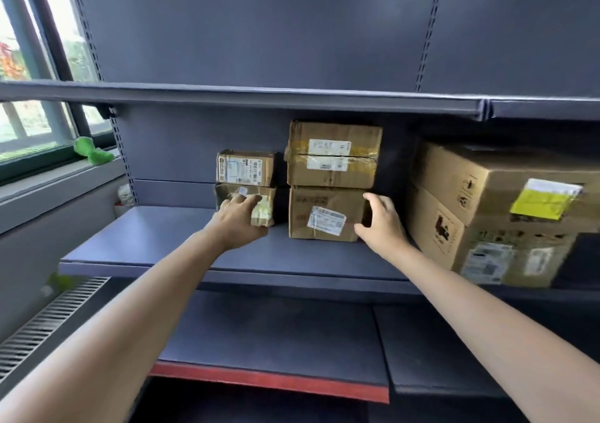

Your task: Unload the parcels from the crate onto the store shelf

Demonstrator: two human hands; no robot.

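Person, head-camera view: two forearms and two hands visible.

Left hand [238,216]: bare, no glove, no ring or watch seen. Left forearm: bare from wrist to the frame edge, no sleeve in view.

Right hand [383,219]: bare, no glove, no ring, strap or band seen at the wrist. Right forearm: bare to the frame edge, no sleeve in view.

Fingernails: short where visible on the left hand; detail blurred on both.
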